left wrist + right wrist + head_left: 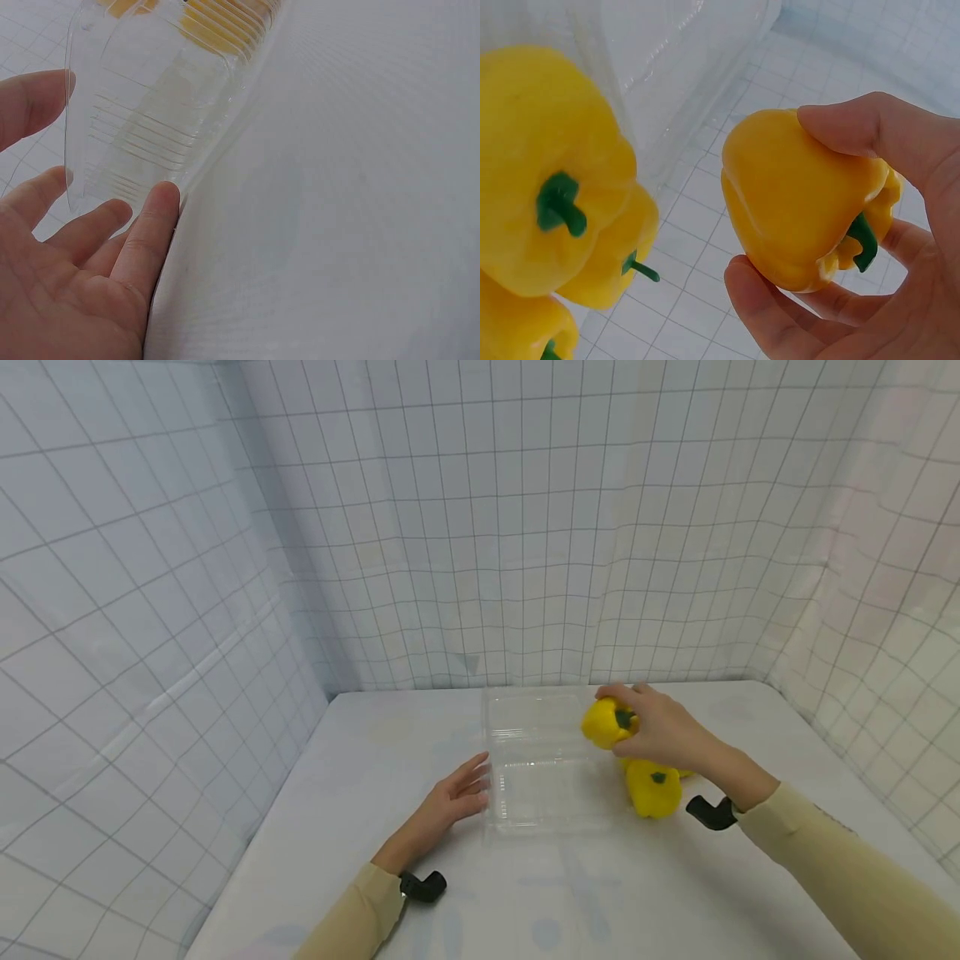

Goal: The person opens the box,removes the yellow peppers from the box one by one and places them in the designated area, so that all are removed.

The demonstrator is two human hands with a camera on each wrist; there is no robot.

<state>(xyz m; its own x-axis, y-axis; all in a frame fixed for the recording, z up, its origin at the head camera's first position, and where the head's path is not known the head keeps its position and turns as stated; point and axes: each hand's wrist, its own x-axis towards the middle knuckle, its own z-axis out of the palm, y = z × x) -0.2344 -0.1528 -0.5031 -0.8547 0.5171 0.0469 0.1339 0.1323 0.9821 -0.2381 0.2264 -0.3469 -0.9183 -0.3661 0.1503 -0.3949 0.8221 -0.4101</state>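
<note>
My right hand (663, 727) grips a yellow bell pepper (602, 723) with a green stem, raised over the right edge of a clear plastic clamshell container (555, 793). In the right wrist view, thumb and fingers wrap the held pepper (802, 202) from opposite sides. More yellow peppers (654, 789) sit just below that hand, beside the container; several show in the right wrist view (547, 165). My left hand (442, 810) lies at the container's left side, fingers loosely extended. The left wrist view puts its fingertips (161, 199) right at the clear wall (142, 142).
The container lies with two halves, one behind the other, on a white table (390, 735). White grid-patterned curtains (525, 527) enclose the table at the back and both sides. A dark wrist camera (423, 887) is strapped at each sleeve.
</note>
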